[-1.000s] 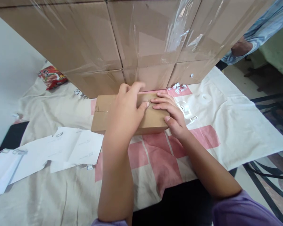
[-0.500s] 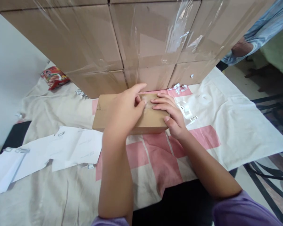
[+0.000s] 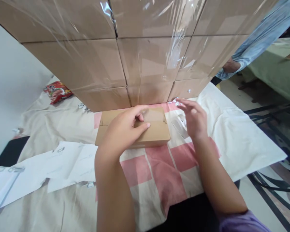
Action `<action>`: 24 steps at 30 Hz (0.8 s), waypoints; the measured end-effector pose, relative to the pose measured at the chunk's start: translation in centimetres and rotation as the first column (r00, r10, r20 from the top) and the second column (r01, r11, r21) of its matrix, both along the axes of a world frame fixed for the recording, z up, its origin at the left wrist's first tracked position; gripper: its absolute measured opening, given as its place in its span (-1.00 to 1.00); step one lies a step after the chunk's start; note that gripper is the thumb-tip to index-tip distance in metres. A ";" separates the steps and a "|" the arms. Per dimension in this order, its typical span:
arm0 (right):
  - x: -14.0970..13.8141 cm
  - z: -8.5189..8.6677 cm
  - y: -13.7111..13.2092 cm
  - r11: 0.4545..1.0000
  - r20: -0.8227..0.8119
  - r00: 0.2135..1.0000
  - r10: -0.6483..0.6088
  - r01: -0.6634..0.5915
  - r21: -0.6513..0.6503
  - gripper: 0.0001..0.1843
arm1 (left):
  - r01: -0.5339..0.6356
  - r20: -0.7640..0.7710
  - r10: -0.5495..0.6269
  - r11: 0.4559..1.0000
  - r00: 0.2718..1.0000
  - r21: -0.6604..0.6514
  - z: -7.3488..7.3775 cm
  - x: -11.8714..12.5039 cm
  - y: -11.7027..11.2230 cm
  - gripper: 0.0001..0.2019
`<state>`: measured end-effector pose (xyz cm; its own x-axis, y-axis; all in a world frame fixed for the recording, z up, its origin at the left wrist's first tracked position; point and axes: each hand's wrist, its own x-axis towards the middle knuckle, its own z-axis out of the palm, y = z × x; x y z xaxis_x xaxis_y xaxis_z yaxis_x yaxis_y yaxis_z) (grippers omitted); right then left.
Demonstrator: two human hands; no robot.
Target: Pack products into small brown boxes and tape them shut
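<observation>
A small closed cardboard box [image 3: 157, 130] lies on the patterned cloth, with a strip of clear tape [image 3: 154, 115] along its top. My left hand [image 3: 125, 127] rests over the middle of the box, thumb and forefinger apart on its top. Some of its other fingers are curled and partly hidden. To the right of the box, my right hand [image 3: 195, 117] is raised with its fingers apart and nothing in them. Beneath and behind it sits a white tape dispenser [image 3: 181, 124], partly covered by the hand.
Stacked cartons [image 3: 149, 61] wrapped in clear film stand right behind the box. White paper sheets [image 3: 70, 161] lie at left, near a red snack packet [image 3: 58, 92] and a dark flat object [image 3: 11, 149]. A person's blue sleeve [image 3: 253, 42] shows at far right.
My right hand has lifted off the box and moved right, over the tape dispenser. The left hand stays on the box. The view has tilted up, showing more of the stacked cartons.
</observation>
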<state>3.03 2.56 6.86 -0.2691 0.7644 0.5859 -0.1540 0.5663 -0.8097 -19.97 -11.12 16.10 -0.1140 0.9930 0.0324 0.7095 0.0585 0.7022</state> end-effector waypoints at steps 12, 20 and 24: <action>5.7 -2.0 10.0 0.750 0.369 0.868 -0.332 0.480 -0.455 -0.81 | -0.019 0.035 0.017 0.999 0.999 0.040 0.5 0.6 -0.2 -0.65; 2.6 -1.1 12.6 0.594 0.300 0.954 -0.008 0.245 -0.766 -0.82 | -0.154 -0.074 0.162 0.982 0.984 0.107 0.7 0.1 -0.1 -0.73; 2.4 -2.1 13.0 0.534 0.250 0.965 0.075 0.173 -0.828 -0.83 | -0.172 -0.098 0.184 0.977 0.978 0.124 0.7 0.1 0.0 -0.78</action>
<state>5.41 15.55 4.77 -0.2422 0.8812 -0.4059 0.1074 -0.3915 -0.9139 -19.91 -11.13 16.77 -0.2780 0.9461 0.1662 0.7673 0.1147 0.6310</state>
